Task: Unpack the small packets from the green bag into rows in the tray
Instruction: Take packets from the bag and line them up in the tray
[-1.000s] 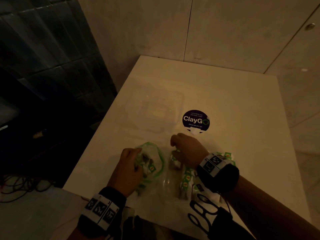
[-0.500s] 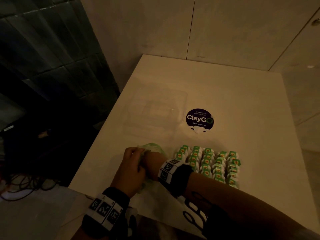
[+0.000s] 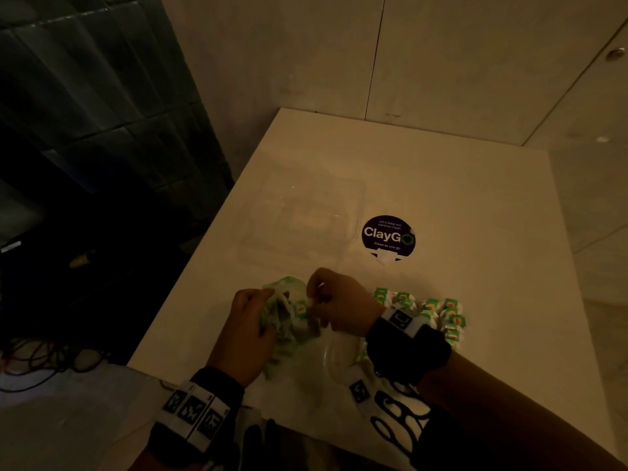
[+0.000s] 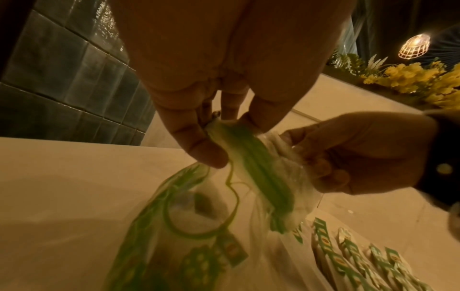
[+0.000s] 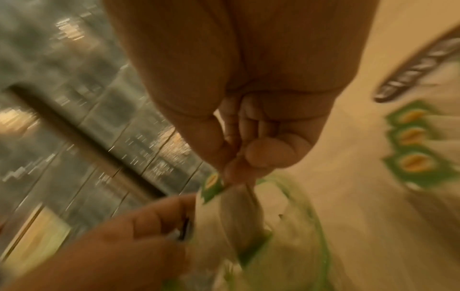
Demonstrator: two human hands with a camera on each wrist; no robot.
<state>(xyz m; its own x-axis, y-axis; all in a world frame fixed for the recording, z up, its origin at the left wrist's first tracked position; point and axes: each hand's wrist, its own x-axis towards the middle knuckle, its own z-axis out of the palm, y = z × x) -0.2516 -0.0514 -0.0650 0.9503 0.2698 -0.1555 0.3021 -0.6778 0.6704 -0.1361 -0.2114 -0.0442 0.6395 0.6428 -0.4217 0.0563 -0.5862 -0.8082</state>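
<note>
The green-printed clear bag (image 3: 287, 321) lies at the table's near edge, and my left hand (image 3: 249, 321) pinches its rim (image 4: 219, 130) and holds the mouth up. My right hand (image 3: 334, 307) pinches a small green-and-white packet (image 3: 301, 309) at the bag's mouth; the right wrist view shows that packet (image 5: 211, 187) under thumb and fingertips, blurred. More packets (image 4: 231, 250) remain inside the bag. Rows of packets (image 3: 441, 316) stand right of my right wrist, partly hidden by it. I cannot make out the tray's walls under them.
A clear plastic lid or container (image 3: 302, 222) lies farther back on the white table (image 3: 475, 232), beside a round dark "ClayGo" sticker (image 3: 388, 237). The table's left edge drops to a dark floor with cables (image 3: 40, 358). White cabinet doors stand behind.
My right hand went from the packet rows across into the bag's mouth, then drew back up with one packet pinched. My left hand stayed gripping the bag's rim.
</note>
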